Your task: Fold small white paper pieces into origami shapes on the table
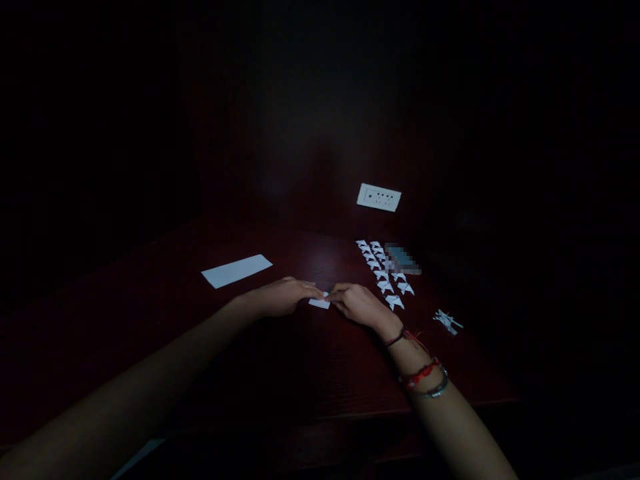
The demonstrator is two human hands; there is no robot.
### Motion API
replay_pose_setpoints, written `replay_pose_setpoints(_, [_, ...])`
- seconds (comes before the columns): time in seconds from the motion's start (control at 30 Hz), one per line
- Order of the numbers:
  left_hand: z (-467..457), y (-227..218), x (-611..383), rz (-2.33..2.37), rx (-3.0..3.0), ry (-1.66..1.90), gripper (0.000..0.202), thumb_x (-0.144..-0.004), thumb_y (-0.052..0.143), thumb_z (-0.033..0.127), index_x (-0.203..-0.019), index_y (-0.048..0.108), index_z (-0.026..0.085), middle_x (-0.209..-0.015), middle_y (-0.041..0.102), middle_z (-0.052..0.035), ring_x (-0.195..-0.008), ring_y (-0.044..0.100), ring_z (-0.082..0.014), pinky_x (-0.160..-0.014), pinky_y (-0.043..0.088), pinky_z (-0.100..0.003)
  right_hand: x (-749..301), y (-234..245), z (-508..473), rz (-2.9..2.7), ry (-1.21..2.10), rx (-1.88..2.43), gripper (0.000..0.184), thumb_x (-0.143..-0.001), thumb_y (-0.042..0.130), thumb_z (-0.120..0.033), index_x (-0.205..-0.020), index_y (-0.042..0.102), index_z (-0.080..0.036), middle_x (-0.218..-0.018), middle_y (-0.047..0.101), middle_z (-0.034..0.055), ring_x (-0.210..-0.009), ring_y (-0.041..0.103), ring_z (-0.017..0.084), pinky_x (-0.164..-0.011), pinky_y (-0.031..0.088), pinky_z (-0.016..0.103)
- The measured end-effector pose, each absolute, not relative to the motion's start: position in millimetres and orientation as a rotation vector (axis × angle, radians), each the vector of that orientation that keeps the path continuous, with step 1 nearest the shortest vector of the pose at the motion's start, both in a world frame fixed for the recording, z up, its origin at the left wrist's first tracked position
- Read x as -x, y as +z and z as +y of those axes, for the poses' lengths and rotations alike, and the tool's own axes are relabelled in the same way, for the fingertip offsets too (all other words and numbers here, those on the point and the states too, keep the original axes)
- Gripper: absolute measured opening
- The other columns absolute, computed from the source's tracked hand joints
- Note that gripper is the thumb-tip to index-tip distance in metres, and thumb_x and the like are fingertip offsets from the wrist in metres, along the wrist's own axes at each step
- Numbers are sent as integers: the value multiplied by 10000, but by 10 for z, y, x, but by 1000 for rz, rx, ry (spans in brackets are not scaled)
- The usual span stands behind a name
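Observation:
A small white piece of paper [319, 304] lies on the dark red table between my two hands. My left hand [287, 295] comes in from the left, its closed fingers pressing on the paper's upper edge. From the right, my right hand [356, 303] meets it, fingertips bent down onto the same edge. The fingertips of both hands nearly touch, and they cover part of the paper. Several folded white paper figures [384, 285] stand in two slanting rows just beyond my right hand.
A long white paper strip [237, 271] lies to the left. Thin paper scraps [448, 321] are piled at the right. Beside the folded figures is a blurred flat bluish object [403, 260]. A white socket plate [379, 198] is behind. Another pale sheet [139, 457] shows below the table's front edge.

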State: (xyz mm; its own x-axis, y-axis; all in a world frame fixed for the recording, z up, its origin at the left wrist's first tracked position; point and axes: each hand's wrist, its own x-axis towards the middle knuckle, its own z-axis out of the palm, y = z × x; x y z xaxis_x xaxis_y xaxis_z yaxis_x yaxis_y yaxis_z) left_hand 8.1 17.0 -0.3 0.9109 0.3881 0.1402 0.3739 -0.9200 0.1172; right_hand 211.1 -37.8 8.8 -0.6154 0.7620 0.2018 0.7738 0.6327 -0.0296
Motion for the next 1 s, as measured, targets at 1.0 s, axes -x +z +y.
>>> replay_pose_setpoints(1.0, [167, -116, -48, 738, -3028, 146, 651, -687, 357, -5, -1236, 246, 327, -1302, 289, 41, -1193, 207, -213, -894, 233, -384, -2242, -63, -179, -2431, 110, 1212, 241, -788, 425, -168, -969, 581, -144, -896, 574, 55, -845, 503, 110, -781, 369, 223])
